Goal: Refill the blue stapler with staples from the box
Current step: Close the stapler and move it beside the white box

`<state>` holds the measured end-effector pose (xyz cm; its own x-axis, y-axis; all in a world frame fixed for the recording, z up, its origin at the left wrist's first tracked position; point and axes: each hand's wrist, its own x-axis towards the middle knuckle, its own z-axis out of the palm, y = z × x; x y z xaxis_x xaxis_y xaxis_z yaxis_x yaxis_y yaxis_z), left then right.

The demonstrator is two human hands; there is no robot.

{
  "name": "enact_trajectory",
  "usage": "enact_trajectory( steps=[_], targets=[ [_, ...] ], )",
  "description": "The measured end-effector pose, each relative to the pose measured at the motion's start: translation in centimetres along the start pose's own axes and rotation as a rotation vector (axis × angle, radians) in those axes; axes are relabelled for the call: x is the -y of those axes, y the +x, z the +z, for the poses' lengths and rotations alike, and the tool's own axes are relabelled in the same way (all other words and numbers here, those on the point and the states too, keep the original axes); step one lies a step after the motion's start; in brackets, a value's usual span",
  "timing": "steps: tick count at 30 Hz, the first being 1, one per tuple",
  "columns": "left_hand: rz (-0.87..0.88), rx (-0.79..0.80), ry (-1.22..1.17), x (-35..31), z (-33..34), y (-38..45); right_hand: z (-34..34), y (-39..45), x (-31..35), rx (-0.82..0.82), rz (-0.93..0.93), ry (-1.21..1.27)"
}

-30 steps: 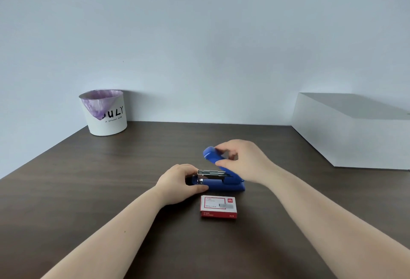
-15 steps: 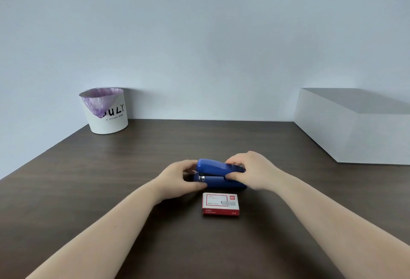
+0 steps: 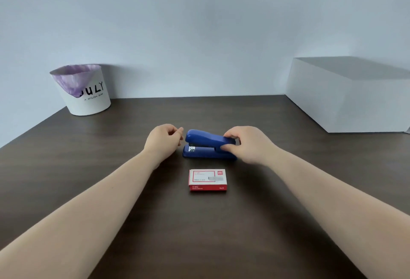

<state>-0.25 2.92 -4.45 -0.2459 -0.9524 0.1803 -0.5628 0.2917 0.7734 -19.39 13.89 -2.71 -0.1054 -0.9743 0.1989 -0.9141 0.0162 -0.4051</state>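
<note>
Resting on the dark wooden desk (image 3: pixel 288 190), the blue stapler (image 3: pixel 208 145) lies closed, its hinge end pinched by the right hand (image 3: pixel 248 145), likely steadying it. Just beside its nose, the left hand (image 3: pixel 163 141) curls loosely, holding nothing. Nearer, the staple box (image 3: pixel 208 180) sits closed.

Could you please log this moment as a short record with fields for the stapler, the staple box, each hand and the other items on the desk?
stapler: blue, closed, flat on the desk
box: red and white, closed, just in front of the stapler, untouched
left hand: loosely curled beside the stapler's front end, holding nothing
right hand: fingers on the stapler's rear end
other items: bin at back left, white block at right
</note>
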Motion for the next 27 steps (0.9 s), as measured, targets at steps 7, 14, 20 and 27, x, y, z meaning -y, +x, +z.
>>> enact_trajectory(
  steps=[7,14,20,27],
  targets=[
    [0.039,0.009,0.079,-1.7,3.8,5.4,0.3,0.9,-2.1,-0.098,0.062,0.030],
    [0.113,0.100,0.150,-4.6,10.2,10.9,-0.9,1.6,-7.8,-0.296,0.238,-0.003],
    [0.193,0.153,0.242,-6.1,14.0,14.5,-1.9,4.9,-12.8,-0.445,0.439,-0.041],
    [0.286,0.150,0.256,-6.9,16.9,17.6,-2.9,10.1,-17.7,-0.551,0.596,-0.093]
  ],
)
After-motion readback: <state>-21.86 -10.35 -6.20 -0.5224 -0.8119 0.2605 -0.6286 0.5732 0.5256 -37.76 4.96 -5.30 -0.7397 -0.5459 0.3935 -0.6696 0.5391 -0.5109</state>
